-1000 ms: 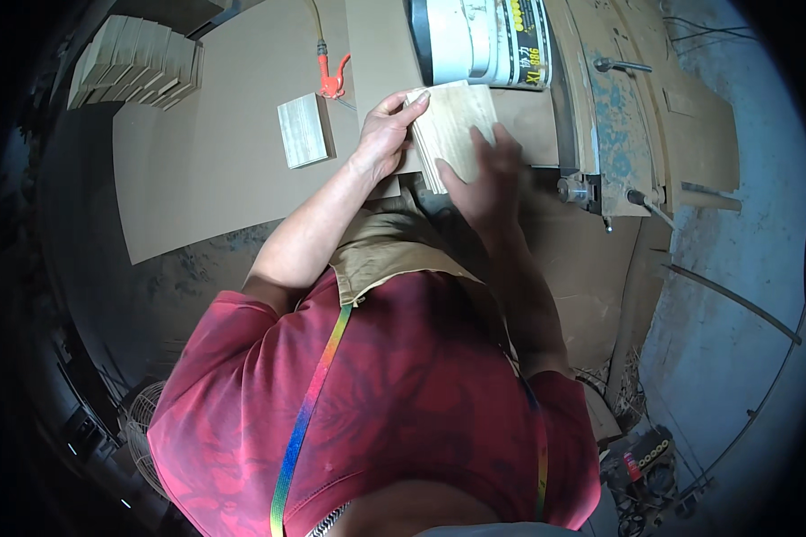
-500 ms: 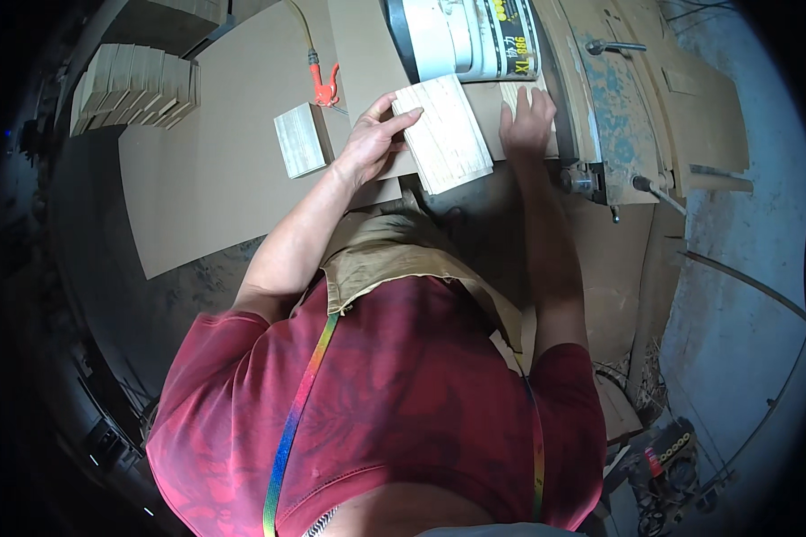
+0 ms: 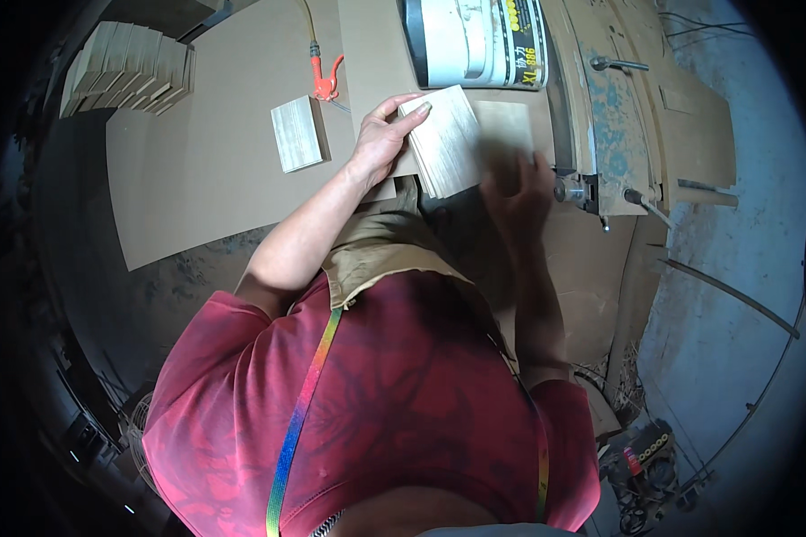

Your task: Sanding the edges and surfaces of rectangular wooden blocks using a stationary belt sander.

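From the head feed I have two bare hands, set apart with the boards between them. Left hand (image 3: 381,149) is clamped on a stack of pale wooden boards (image 3: 442,145): thumb over the top face near its upper left corner, fingers at the left edge and out of sight underneath. Stack sits tilted, just right of that hand and upper left of the other. Right hand (image 3: 525,193) is blurred, fingers partly bent, at the lower edge of a single-looking pale board (image 3: 510,123). I can't tell if it grips that board or only touches it. That board is just right of the stack, below the white container (image 3: 470,45) lying above both. Left of the left hand, well clear of contact, a small wooden block (image 3: 296,134) rests on the brown surface (image 3: 197,179); red air gun (image 3: 325,80) is just above it. I also see a row of boards (image 3: 134,67) at the far upper left.
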The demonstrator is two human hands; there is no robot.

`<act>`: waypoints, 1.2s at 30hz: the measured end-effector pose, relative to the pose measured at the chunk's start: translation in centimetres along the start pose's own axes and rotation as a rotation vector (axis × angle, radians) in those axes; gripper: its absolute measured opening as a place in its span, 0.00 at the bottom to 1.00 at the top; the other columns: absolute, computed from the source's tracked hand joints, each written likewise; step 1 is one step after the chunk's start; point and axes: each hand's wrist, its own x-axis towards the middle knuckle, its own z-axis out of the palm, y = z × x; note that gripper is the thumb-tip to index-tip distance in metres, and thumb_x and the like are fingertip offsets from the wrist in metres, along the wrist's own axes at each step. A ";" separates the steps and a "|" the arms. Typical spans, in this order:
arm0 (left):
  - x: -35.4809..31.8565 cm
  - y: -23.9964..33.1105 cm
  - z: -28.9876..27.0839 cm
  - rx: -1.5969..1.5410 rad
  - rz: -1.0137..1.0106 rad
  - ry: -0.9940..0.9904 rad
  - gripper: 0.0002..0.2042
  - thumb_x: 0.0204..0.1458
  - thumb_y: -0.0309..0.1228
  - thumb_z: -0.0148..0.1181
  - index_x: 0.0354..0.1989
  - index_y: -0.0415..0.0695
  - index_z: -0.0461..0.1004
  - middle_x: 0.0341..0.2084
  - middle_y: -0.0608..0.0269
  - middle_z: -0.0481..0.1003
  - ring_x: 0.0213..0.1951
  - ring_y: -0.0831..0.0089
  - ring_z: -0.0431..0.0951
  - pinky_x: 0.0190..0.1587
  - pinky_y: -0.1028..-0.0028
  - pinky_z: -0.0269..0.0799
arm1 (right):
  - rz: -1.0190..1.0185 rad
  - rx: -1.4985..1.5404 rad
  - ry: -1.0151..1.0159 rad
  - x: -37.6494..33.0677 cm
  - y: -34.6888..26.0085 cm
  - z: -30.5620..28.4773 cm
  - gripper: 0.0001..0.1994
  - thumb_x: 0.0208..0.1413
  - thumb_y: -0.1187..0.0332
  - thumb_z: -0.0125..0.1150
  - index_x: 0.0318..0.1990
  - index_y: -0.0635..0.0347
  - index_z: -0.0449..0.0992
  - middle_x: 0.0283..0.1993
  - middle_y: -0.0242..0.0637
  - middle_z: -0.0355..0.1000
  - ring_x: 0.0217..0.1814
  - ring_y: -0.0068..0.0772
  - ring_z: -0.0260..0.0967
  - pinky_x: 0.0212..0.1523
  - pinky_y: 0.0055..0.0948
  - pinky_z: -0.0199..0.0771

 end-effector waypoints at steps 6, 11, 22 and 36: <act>0.1 0.3 -1.5 0.045 0.009 -0.155 0.23 0.69 0.27 0.72 0.70 0.41 0.77 0.50 0.57 0.82 0.45 0.75 0.83 0.47 0.77 0.82 | 0.095 -0.201 0.048 -0.2 6.5 5.8 0.28 0.55 0.62 0.78 0.61 0.69 0.80 0.65 0.59 0.74 0.61 0.66 0.74 0.62 0.53 0.80; 0.5 0.3 -1.1 0.081 -0.012 -0.090 0.21 0.69 0.28 0.72 0.68 0.42 0.78 0.49 0.58 0.82 0.43 0.75 0.82 0.45 0.77 0.80 | -0.093 -0.221 0.204 6.1 9.4 10.6 0.26 0.59 0.64 0.75 0.61 0.69 0.80 0.62 0.57 0.76 0.60 0.62 0.76 0.60 0.51 0.82; 1.1 -0.8 0.3 0.119 0.036 0.081 0.19 0.69 0.30 0.72 0.66 0.42 0.79 0.50 0.57 0.82 0.44 0.75 0.81 0.46 0.75 0.80 | -0.086 0.000 -0.067 2.2 -5.0 2.2 0.37 0.52 0.55 0.84 0.66 0.63 0.77 0.64 0.59 0.75 0.59 0.62 0.76 0.55 0.52 0.83; 0.3 0.6 -0.7 0.158 -0.031 -0.058 0.18 0.71 0.31 0.69 0.66 0.45 0.79 0.49 0.57 0.83 0.46 0.74 0.82 0.49 0.76 0.80 | 0.112 -0.457 -0.031 2.5 6.5 9.0 0.26 0.57 0.62 0.77 0.61 0.63 0.80 0.61 0.52 0.78 0.62 0.56 0.76 0.65 0.52 0.77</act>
